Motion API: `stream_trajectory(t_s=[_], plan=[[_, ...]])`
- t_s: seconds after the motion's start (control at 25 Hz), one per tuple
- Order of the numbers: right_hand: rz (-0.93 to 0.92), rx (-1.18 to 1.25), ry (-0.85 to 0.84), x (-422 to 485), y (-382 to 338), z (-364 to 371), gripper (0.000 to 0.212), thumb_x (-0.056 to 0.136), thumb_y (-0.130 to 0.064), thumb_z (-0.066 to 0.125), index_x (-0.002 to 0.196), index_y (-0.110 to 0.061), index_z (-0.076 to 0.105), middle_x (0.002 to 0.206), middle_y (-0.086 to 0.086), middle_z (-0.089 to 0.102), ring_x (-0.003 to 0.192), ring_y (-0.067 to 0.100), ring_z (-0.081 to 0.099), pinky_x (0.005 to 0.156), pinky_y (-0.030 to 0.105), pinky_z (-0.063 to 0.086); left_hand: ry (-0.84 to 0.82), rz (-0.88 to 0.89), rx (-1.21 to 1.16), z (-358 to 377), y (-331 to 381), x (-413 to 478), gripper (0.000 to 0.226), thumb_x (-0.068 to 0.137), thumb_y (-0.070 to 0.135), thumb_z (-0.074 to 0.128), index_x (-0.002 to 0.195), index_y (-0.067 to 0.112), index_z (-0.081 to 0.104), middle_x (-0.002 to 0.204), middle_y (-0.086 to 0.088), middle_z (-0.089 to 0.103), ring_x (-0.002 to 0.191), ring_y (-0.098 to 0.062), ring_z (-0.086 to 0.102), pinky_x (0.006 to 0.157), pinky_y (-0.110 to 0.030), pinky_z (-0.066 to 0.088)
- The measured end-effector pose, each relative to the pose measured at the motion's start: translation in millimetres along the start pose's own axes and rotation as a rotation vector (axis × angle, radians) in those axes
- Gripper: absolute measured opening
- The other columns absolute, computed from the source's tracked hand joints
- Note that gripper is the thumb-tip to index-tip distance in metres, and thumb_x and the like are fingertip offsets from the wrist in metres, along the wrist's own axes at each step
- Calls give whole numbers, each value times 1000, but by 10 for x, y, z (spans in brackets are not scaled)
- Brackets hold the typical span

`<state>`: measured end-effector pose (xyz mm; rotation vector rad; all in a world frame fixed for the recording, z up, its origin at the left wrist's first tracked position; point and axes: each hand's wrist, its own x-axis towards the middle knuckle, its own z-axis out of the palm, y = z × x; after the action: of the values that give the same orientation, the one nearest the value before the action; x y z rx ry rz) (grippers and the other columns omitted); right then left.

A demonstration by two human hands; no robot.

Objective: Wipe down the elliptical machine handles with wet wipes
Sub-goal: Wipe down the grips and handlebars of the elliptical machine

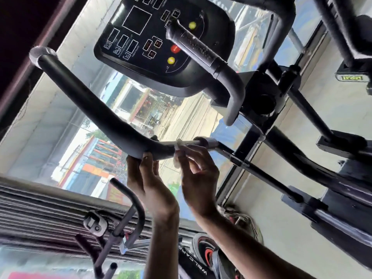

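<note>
Both hands up at the lower end of the handle, wipe on the bar.

The left hand (150,178) curls under the bend of the handle (90,101) and grips it. Just beside it, the right hand (198,178) pinches a white wipe (178,151) against the bar where the black grip ends. To do this well, hold the left grip firm, close the wipe fully round the bar and draw it along the whole grip, twisting to reach the far side. The wipe is blurred and mostly behind fingers, so its size and wetness can't be judged. Farther off, a second handle (201,48) crosses the console (161,43). The top bars are cut off.
</note>
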<state>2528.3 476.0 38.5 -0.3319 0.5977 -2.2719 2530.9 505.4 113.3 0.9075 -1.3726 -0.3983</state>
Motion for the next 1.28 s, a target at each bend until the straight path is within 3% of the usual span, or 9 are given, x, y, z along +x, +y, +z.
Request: stream_trajectory(t_s=[0.16, 0.24, 0.44, 0.64, 0.76, 0.92, 1.0, 1.16, 1.28], plan=[[-193, -183, -67, 66, -51, -66, 15, 98, -7, 72, 111, -5, 78, 108, 2, 74, 101, 22, 72, 85, 45, 60, -15, -65, 92, -70, 37, 28, 31, 90, 18, 52, 95, 35, 78, 124, -9, 70, 135, -35, 53, 118, -57, 36], [-98, -186, -40, 163, -14, -90, 11, 98, -10, 71, 106, -6, 78, 106, 0, 74, 99, 20, 73, 82, 50, 61, 17, -128, 85, -73, 39, 38, 25, 84, 28, 60, 101, 35, 77, 156, -24, 43, 152, -41, 29, 115, -51, 43], [-183, -213, -202, -30, -368, -71, 16, 96, 2, 71, 111, -2, 77, 111, 7, 73, 109, 20, 70, 90, 38, 58, 89, -200, 44, 1, 44, 6, 25, 77, 33, 67, 100, 34, 77, 163, -32, 24, 156, -46, 10, 108, -39, 46], [-199, -335, -261, 345, 33, -309, 20, 95, 2, 73, 114, -3, 78, 109, 6, 75, 106, 19, 71, 92, 36, 58, 137, -185, 72, 109, 34, -89, 82, 82, 35, 71, 153, 9, 42, 161, -18, 40, 147, -25, 43, 123, -48, 34], [-170, -463, -265, 547, 382, -500, 15, 96, -3, 72, 109, -4, 79, 106, 4, 76, 101, 19, 72, 89, 41, 59, 221, -145, 106, 229, 34, -112, 71, 85, 33, 67, 150, 11, 47, 152, -11, 53, 144, -26, 47, 123, -56, 30], [-79, -672, -275, 929, 792, -655, 14, 96, -5, 69, 104, -5, 80, 97, 5, 76, 92, 22, 71, 83, 46, 59, 240, -117, 134, 249, 36, -133, 29, 91, 31, 63, 120, 31, 65, 118, 8, 68, 120, -18, 58, 118, -67, 30], [-47, -738, -295, 1047, 849, -640, 18, 95, -10, 66, 104, -6, 80, 96, 7, 77, 93, 26, 72, 85, 46, 59, 229, -93, 126, 228, 45, -145, 30, 89, 34, 63, 118, 27, 62, 114, 6, 66, 115, -19, 56, 115, -68, 30], [-174, -654, -425, 1075, 712, -587, 18, 95, -3, 69, 108, -7, 80, 105, 4, 77, 103, 15, 67, 96, 20, 48, 265, -44, 150, 271, 54, -145, 35, 88, 35, 62, 121, 24, 61, 109, 17, 70, 110, -11, 60, 111, -54, 41], [-213, -707, -457, 1165, 740, -597, 20, 97, -7, 67, 110, -12, 80, 109, 1, 77, 102, 20, 69, 92, 25, 45, 298, -35, 155, 263, 10, -177, 52, 86, 39, 64, 134, 21, 57, 121, 8, 71, 114, -14, 63, 110, -49, 44]])
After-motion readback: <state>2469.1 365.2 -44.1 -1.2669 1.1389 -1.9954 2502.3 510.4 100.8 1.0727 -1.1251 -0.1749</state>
